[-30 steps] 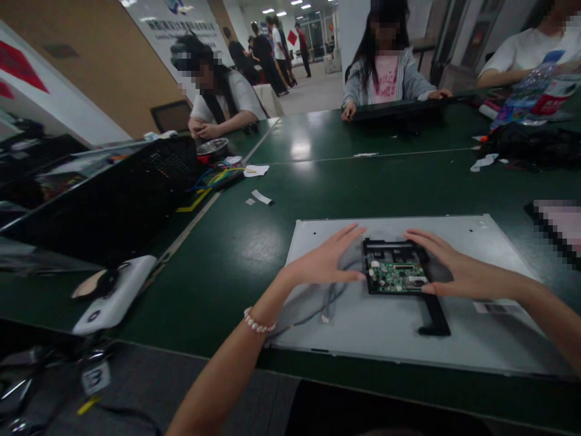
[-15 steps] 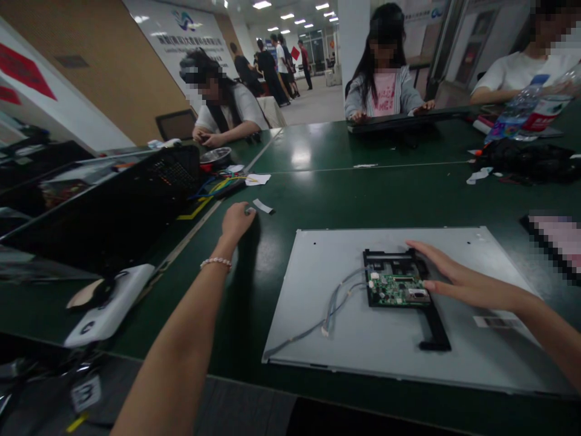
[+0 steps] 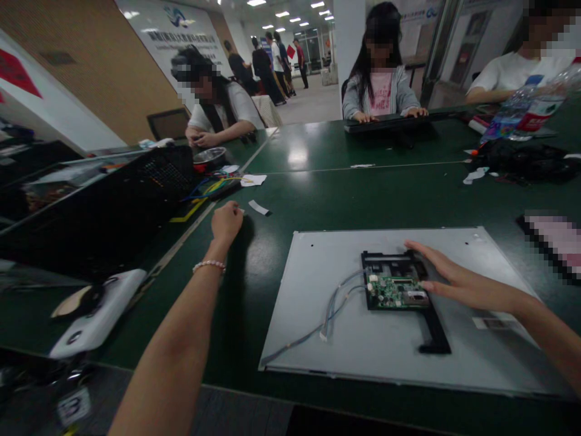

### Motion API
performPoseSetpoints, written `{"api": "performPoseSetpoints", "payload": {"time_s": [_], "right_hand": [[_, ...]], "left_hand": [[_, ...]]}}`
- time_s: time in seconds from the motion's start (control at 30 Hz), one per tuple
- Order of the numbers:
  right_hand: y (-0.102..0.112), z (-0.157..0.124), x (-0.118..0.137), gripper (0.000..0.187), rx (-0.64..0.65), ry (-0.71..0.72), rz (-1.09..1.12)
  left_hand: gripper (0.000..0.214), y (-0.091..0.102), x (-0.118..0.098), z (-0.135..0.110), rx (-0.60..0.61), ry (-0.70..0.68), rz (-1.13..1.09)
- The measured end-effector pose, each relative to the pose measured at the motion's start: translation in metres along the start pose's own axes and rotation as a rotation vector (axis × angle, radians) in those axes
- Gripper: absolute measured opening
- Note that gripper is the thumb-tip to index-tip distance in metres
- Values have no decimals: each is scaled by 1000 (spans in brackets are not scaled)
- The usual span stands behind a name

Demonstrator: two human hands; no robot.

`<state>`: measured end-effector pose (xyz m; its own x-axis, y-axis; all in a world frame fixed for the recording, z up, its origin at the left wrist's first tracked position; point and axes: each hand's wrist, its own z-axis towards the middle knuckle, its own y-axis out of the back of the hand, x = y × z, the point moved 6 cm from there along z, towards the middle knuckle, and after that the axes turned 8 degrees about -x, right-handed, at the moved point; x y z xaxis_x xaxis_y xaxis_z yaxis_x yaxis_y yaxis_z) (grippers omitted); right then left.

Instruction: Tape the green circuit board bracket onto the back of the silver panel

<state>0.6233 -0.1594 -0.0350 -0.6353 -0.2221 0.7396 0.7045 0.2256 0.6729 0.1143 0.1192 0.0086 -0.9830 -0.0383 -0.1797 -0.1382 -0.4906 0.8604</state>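
Observation:
A grey metal panel (image 3: 385,339) lies flat on the green table (image 3: 345,194) in front of me. On it sits a black plastic bracket (image 3: 429,327) holding a small green circuit board (image 3: 394,292), with thin wires (image 3: 333,306) trailing off to the left. My right hand (image 3: 454,281) rests flat on the bracket's right side, fingers stretched out. My left hand (image 3: 226,221) is reached out to the far left of the panel, fingers curled down on the table at a tiny white scrap; a white strip of tape (image 3: 258,208) lies just right of it.
A black perforated cover (image 3: 113,200) and coloured wires (image 3: 213,184) lie at the left, a white device (image 3: 97,312) near the front edge. Three people sit across the table. Bottles (image 3: 521,112) and a dark bag (image 3: 526,160) stand at the far right.
My left hand left the circuit board and reached out left to the small scrap on the table, its fingers curling closed. My right hand stayed on the bracket.

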Motion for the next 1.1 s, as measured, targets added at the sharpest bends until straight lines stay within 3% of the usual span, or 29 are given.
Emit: {"api": "performPoseSetpoints", "payload": {"time_s": [0.1,0.27,0.5,0.9,1.0,1.1], "right_hand": [[0,0,2,76,-3,10,-8],[1,1,5,76,-11,36,-37],[-1,1,3,76,-31,101,-81],[0,3,6,78,-17,136,-111],[0,4,5,77,-24,128,-113],[0,5,5,75,-33,132,-114]], "left_hand": [[27,2,-4,-7,16,-4,-88],[19,4,-12,-29,148,-6,-281],[30,15,-22,-70,302,67,-460],[24,22,-28,-68,259,116,-285],[23,34,-48,-76,285,76,-317],[21,52,-92,-93,341,-4,-494]]}}
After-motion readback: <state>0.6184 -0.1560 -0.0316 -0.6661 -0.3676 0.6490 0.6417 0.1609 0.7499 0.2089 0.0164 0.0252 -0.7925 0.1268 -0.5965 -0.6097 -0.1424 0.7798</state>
